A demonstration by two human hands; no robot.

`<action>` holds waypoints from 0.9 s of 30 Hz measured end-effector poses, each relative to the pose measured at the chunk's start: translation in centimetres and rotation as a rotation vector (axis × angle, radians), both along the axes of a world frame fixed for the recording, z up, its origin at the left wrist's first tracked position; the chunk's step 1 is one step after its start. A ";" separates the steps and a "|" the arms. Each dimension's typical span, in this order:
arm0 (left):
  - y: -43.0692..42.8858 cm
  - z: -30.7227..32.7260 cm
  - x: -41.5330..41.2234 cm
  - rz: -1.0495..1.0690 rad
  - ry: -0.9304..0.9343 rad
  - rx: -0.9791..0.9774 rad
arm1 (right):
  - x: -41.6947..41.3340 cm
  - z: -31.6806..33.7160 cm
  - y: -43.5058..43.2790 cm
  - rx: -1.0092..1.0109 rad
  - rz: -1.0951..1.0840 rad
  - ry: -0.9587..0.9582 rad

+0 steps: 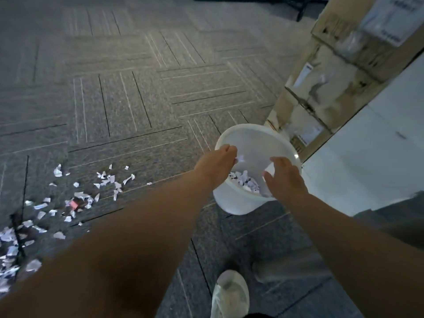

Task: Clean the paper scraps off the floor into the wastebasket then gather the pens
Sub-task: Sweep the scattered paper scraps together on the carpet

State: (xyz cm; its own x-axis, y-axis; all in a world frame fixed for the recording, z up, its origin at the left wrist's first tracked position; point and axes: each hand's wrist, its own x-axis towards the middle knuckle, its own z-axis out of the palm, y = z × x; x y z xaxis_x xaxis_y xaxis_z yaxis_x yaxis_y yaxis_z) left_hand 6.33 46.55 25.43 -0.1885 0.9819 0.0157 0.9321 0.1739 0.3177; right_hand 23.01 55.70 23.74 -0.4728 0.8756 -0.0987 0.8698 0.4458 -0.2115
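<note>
White paper scraps [244, 179] may flutter past the rim of the wastebasket [234, 203] if they are let go too high. The left hand [218, 162] pinches one small scrap [240, 159] over it; the right hand [285, 180] has loose fingers and holds nothing. Some torn scraps lie inside, many more on the carpet [137, 99] nearby.

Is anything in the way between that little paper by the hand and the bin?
Nothing visible is. The paper scrap beside the left hand is right above the open wastebasket, which has no lid. The right hand is off to the side, not under it.
</note>
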 end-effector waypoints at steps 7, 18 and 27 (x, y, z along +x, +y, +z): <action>6.0 -0.1 2.6 -0.087 0.025 0.030 | 1.9 1.3 -0.2 0.167 -0.041 0.197; -1.9 -1.4 2.4 -0.049 0.128 -0.218 | 2.0 1.6 -3.0 0.100 0.075 0.142; -15.0 5.3 1.1 0.217 0.220 -0.170 | -2.6 4.9 -12.7 0.084 0.419 0.123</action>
State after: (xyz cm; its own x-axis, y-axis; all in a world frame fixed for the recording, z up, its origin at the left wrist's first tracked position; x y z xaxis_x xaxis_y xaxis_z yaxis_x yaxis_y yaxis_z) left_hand 7.38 31.55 30.72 -0.4034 0.9114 -0.0809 0.9106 0.4086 0.0626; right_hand 20.40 42.98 28.60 -0.7924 0.6084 0.0438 0.5809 0.7746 -0.2503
